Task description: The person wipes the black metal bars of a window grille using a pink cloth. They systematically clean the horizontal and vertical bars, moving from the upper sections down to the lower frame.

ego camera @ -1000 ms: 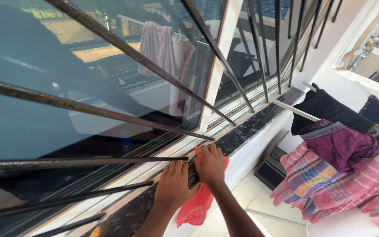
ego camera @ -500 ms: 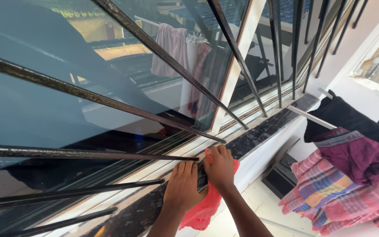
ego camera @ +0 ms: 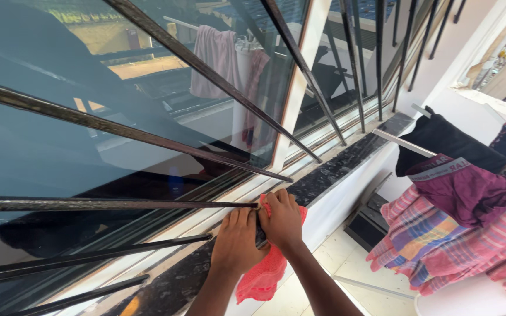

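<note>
Above our grip the big window glass (ego camera: 60, 134) slopes away behind black iron bars (ego camera: 165, 143). Under our grip runs the dark stone sill (ego camera: 335, 167), its outer edge bare and open to the right of our hands. Further right, well apart, clothes on a rail (ego camera: 458, 205) hang over open floor. Our left hand (ego camera: 236, 240) and right hand (ego camera: 281, 221) press side by side, fingers curled shut on the red cloth (ego camera: 263, 275), which droops over the sill edge below our grip
</note>
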